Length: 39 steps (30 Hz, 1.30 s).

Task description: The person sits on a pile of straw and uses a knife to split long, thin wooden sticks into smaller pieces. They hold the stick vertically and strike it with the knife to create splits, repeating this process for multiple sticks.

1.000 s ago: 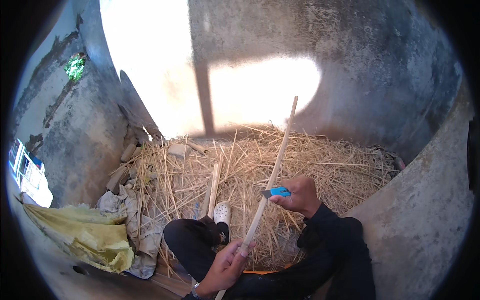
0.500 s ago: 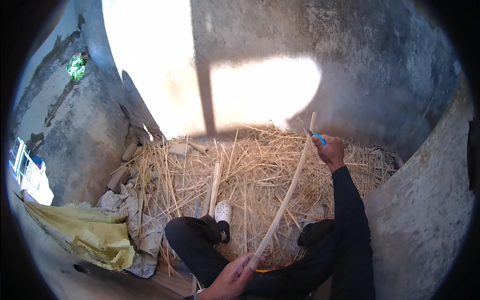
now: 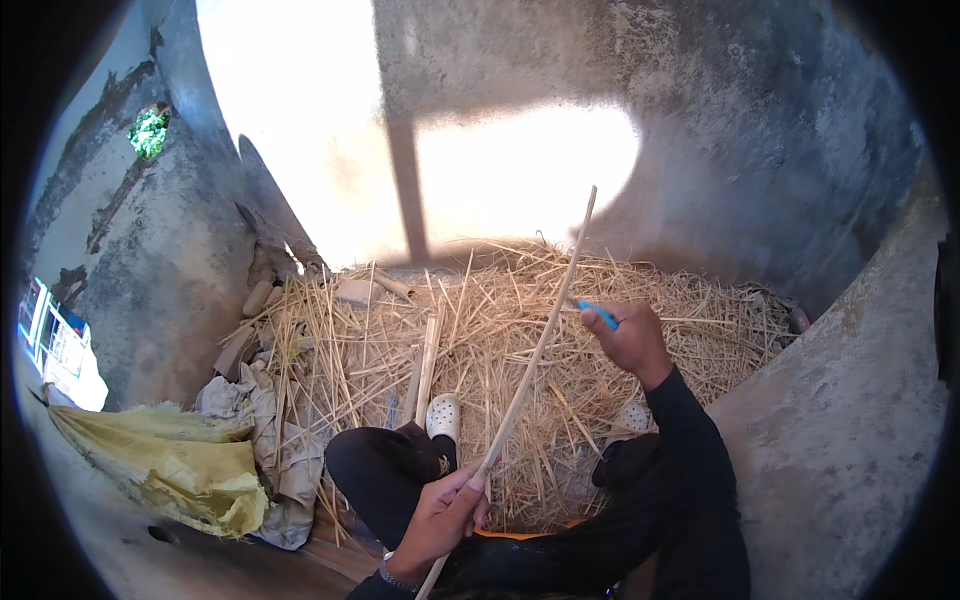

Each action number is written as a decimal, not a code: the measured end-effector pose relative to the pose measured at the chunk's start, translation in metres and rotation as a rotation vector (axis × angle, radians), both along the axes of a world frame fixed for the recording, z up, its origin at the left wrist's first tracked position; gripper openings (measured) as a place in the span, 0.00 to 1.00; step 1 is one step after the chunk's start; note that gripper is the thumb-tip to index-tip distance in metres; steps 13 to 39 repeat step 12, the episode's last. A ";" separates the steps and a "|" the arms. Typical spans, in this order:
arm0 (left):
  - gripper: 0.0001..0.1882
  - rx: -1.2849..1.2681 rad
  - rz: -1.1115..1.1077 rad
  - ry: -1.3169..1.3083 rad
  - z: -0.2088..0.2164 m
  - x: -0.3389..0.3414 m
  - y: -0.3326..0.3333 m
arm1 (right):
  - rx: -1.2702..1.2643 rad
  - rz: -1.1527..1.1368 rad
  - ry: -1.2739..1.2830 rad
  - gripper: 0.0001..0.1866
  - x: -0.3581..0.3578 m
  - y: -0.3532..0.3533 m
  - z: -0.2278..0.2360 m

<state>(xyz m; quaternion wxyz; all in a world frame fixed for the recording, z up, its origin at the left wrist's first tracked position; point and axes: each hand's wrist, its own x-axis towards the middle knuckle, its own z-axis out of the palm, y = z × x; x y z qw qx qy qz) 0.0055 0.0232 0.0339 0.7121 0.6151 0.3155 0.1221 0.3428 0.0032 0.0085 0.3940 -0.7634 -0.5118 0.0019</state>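
A long, pale strip of split wood or bamboo (image 3: 537, 364) slants up and away over my lap. My left hand (image 3: 438, 520) is closed around its lower part, and a short tail of the strip sticks out below the wrist. My right hand (image 3: 636, 340) grips a small knife with a blue handle (image 3: 600, 315). Its short dark blade points left and lies at or very near the strip's right side, well above my left hand; whether it touches, I cannot tell.
Straw-like shavings (image 3: 520, 290) cover the floor around my white clogs (image 3: 443, 416). Upright wood pieces (image 3: 428, 360) stand beside the left clog. A yellow sack (image 3: 170, 465) and pale cloth (image 3: 290, 480) lie at left. Concrete walls (image 3: 740, 130) rise ahead and on both sides.
My left hand has moved up and slightly left, now holding the strip further from its lower end. My right hand with the knife has come left and nearer. The strip stands steeper.
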 end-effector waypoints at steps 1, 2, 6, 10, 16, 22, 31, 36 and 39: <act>0.24 0.005 0.019 0.000 0.001 0.000 0.002 | -0.003 0.133 -0.029 0.39 -0.026 -0.008 0.001; 0.24 0.014 0.046 0.005 0.002 -0.001 0.002 | 0.024 0.238 -0.067 0.38 -0.052 -0.013 -0.002; 0.23 -0.002 0.016 0.001 0.005 0.004 0.001 | 0.050 0.361 -0.287 0.35 -0.087 -0.024 -0.010; 0.23 0.085 0.066 -0.042 -0.002 -0.001 -0.006 | 0.016 0.151 -0.102 0.33 -0.056 -0.004 -0.015; 0.23 0.119 0.053 -0.070 -0.008 0.002 0.000 | -0.012 0.220 -0.168 0.35 -0.067 -0.010 -0.019; 0.23 0.119 0.053 -0.070 -0.008 0.002 0.000 | -0.012 0.220 -0.168 0.35 -0.067 -0.010 -0.019; 0.23 0.119 0.053 -0.070 -0.008 0.002 0.000 | -0.012 0.220 -0.168 0.35 -0.067 -0.010 -0.019; 0.23 0.119 0.053 -0.070 -0.008 0.002 0.000 | -0.012 0.220 -0.168 0.35 -0.067 -0.010 -0.019; 0.23 0.119 0.053 -0.070 -0.008 0.002 0.000 | -0.012 0.220 -0.168 0.35 -0.067 -0.010 -0.019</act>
